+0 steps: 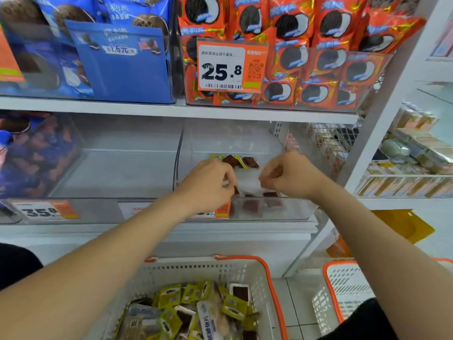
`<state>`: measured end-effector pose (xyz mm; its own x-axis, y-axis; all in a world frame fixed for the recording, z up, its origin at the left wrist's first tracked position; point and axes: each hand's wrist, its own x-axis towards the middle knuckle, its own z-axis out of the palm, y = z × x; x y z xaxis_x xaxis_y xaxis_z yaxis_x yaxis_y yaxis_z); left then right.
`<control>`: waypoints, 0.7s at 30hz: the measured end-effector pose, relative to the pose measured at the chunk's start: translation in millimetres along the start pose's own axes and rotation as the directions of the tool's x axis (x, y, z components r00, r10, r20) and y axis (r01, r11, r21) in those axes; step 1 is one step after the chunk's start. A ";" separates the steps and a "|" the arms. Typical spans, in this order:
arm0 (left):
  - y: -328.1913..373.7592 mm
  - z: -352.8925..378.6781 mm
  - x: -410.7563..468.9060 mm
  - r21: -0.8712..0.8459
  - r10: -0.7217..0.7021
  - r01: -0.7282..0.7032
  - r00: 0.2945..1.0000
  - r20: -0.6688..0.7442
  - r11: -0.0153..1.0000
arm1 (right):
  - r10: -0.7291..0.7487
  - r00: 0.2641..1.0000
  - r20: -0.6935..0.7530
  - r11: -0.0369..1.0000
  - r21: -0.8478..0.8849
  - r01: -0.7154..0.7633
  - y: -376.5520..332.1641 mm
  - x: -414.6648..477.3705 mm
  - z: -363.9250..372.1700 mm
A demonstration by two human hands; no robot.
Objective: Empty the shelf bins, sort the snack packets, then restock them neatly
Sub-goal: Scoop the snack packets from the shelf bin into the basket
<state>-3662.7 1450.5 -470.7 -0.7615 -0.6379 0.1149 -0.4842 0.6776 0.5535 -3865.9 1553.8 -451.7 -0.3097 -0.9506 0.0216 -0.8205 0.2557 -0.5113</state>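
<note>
Clear bin [282, 212] holds left hand [208, 185] and right hand [286, 176], fingers curled; cannot tell either grip.

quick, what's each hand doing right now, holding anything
Left hand: fingers curled inside the clear bin; whether it grips anything cannot be told.
Right hand: curled too; blur hides whether it holds anything.

We see the upper shelf [147, 107] bearing a blue box [122, 67] and a clear bin [326, 101] of orange packs [289, 23]. On the lower shelf [171, 229], bins stand side by side: a left bin [14, 214] with blue packets [36, 155], a middle bin [117, 168], and a right bin [289, 212] with some brown packets [245, 161]. Two baskets [245, 265] stand on the floor [299, 303].
</note>
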 end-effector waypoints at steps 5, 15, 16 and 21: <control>-7.1 23.2 49.4 0.156 -0.293 0.259 0.920 0.262 0.953 | 0.255 0.964 0.080 0.921 -0.322 -0.217 20.0 29.7 20.8; -36.9 52.6 93.6 0.332 -0.233 0.109 0.903 0.361 0.937 | 0.232 0.915 0.331 0.890 -0.453 -0.062 25.0 62.2 46.3; -39.2 53.0 94.4 0.307 -0.230 0.126 0.915 0.330 0.943 | 0.204 0.922 0.330 0.899 -0.436 -0.043 26.7 64.2 47.1; -41.1 58.1 95.7 0.265 -0.210 0.142 0.946 0.247 0.954 | 0.124 0.939 0.320 0.907 -0.421 0.023 27.2 66.7 50.7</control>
<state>-3740.7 1382.8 -530.4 -0.7253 -0.6552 -0.2110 -0.6842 0.6527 0.3252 -3884.5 1488.5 -507.8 -0.2391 -0.9173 -0.3183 -0.9535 0.2837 -0.1013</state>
